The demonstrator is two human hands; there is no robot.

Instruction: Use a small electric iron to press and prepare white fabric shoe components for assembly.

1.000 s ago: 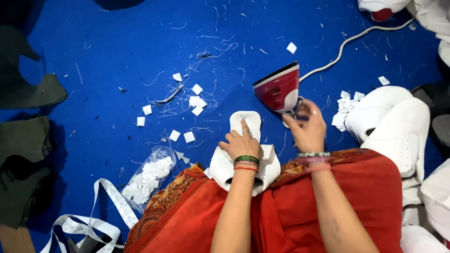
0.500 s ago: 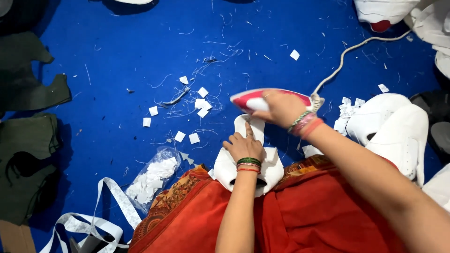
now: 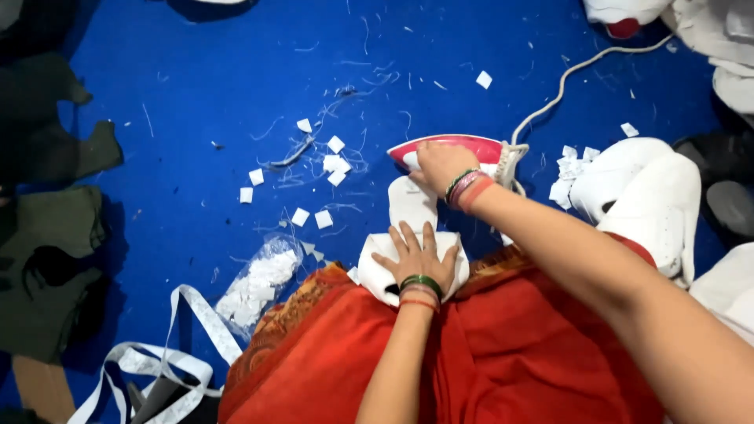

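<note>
- Here, at frame centre, your left hand (image 3: pixel 419 257) lies flat, fingers spread, pressing the white fabric piece (image 3: pixel 412 212) onto the blue cloth (image 3: pixel 196 94).
- Just above it, your right hand (image 3: pixel 441 163) grips the red-and-white iron (image 3: pixel 452 149), resting on the fabric's upper end.

The left hand (image 3: pixel 419 257) lies flat, palm down, fingers spread and pointing away from the body; its arm comes straight up from the bottom edge, with bands on the wrist. The right hand (image 3: pixel 441 163) is curled shut in a grip, farther out; its arm reaches in from the lower right, slanting across, wrist banded too.
</note>
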